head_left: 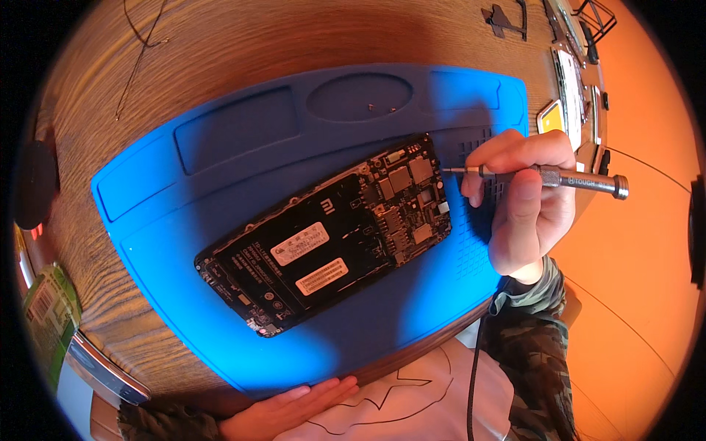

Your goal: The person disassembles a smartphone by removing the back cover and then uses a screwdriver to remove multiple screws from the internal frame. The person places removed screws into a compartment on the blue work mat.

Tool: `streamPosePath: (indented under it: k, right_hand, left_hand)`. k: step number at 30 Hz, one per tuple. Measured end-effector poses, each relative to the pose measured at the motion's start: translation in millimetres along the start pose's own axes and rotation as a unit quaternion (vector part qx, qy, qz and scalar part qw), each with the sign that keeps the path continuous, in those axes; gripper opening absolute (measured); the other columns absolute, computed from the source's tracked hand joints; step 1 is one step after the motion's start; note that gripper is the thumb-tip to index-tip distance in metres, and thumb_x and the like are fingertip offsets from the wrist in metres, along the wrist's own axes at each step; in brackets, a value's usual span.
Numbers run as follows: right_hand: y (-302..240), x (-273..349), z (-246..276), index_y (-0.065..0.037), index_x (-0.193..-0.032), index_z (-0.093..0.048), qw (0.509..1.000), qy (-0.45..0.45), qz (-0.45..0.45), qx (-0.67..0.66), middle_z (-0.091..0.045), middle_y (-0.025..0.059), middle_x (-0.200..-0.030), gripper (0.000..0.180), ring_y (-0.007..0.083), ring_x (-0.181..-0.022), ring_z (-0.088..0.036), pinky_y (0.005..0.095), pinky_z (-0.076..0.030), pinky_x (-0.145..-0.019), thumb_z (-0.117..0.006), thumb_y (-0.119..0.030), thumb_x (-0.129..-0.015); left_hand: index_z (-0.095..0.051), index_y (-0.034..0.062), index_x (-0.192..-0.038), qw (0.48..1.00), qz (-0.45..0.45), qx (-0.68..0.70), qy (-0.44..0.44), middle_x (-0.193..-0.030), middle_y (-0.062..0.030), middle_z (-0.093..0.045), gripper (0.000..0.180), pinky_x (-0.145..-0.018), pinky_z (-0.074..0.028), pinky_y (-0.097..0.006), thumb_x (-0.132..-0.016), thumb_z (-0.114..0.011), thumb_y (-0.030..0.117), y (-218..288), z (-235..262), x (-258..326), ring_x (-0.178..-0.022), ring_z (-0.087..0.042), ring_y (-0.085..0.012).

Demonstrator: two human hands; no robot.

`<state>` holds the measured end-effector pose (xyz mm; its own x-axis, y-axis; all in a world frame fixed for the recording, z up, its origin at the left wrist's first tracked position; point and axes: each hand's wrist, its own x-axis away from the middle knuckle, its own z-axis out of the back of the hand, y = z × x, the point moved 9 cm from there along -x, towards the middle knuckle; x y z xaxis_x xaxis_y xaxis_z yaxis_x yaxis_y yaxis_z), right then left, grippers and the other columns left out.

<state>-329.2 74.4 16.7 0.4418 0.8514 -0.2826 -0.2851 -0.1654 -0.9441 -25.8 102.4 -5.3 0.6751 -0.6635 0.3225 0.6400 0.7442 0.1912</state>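
Observation:
My right hand (531, 213) is closed around a slim metal precision screwdriver (594, 184). Its thin tip points left, close to the upper right edge of an opened smartphone (344, 239); whether it touches I cannot tell. The phone lies tilted on a blue silicone work mat (382, 316), back cover off. A bare circuit board (408, 198) shows at its right end, and a black battery with white labels fills the middle. My left hand (290, 411) rests flat by the table's near edge, fingers stretched and holding nothing.
Tiny screws (371, 107) sit in the mat's oval recess. Thin wire (140, 62) lies at the far left of the wooden table (243, 37). A black part (506, 20) and other phone pieces line the far right edge. A green packet (53, 312) is at the left.

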Motion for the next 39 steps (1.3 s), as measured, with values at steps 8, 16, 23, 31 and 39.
streamPosePath:
  k: [8, 16, 23, 31, 39]
  right_hand:
    - [3, -3, 8, 0.002, -0.099, -0.044, 0.993, 0.034, -0.036, 0.111, -0.057, 0.0190, -0.085, 0.026, 0.0138, -0.062, -0.051, 0.0218, -0.040, -0.054, -0.040, -0.024, -0.098]
    - [-5, 2, 13, 0.003, -0.096, -0.045, 0.991, 0.055, -0.030, 0.121, -0.057, 0.0191, -0.081, 0.027, 0.0151, -0.060, -0.051, 0.0233, -0.040, -0.051, -0.041, -0.023, -0.098]
    - [-32, 7, 41, 0.003, -0.091, -0.052, 0.974, 0.153, 0.066, 0.154, -0.058, 0.0128, -0.072, 0.019, 0.0114, -0.054, -0.048, 0.0222, -0.038, -0.049, -0.047, -0.015, -0.093]
    - [-25, 10, 44, 0.003, -0.095, -0.049, 0.983, 0.171, 0.000, 0.068, -0.054, 0.0149, -0.079, 0.026, 0.0116, -0.055, -0.043, 0.0228, -0.037, -0.053, -0.036, -0.019, -0.098]
    - [-29, 14, 9, 0.002, -0.089, -0.048, 0.993, 0.004, -0.028, 0.115, -0.052, 0.0154, -0.074, 0.030, 0.0124, -0.053, -0.048, 0.0229, -0.041, -0.052, -0.041, -0.026, -0.098]
  left_hand:
    - [-0.017, 0.0213, -0.148, 0.999, -0.035, -0.009, -0.029, -0.154, -0.0007, -0.014, 0.055, -0.112, -0.004, -0.042, -0.094, -0.027, 0.025, 1, 1, -2, -0.141, -0.016, -0.0190]
    - [-0.016, 0.0214, -0.148, 0.996, -0.034, -0.079, -0.009, -0.154, -0.0007, -0.015, 0.055, -0.111, -0.005, -0.041, -0.094, -0.028, 0.025, -2, 5, -5, -0.141, -0.016, -0.0182]
    - [-0.017, 0.0217, -0.148, 0.998, -0.043, -0.053, -0.018, -0.153, -0.0001, -0.017, 0.056, -0.111, -0.006, -0.041, -0.093, -0.029, 0.023, 0, 3, -2, -0.141, -0.018, -0.0174]
    - [-0.020, 0.0227, -0.147, 0.997, -0.015, -0.074, 0.008, -0.152, 0.0010, -0.020, 0.058, -0.111, -0.006, -0.043, -0.091, -0.033, 0.021, -2, 6, -2, -0.141, -0.018, -0.0177]
    - [-0.019, 0.0247, -0.147, 0.997, -0.015, -0.081, 0.001, -0.152, 0.0020, -0.021, 0.058, -0.112, -0.006, -0.043, -0.091, -0.033, 0.020, 0, 2, 3, -0.140, -0.019, -0.0173]
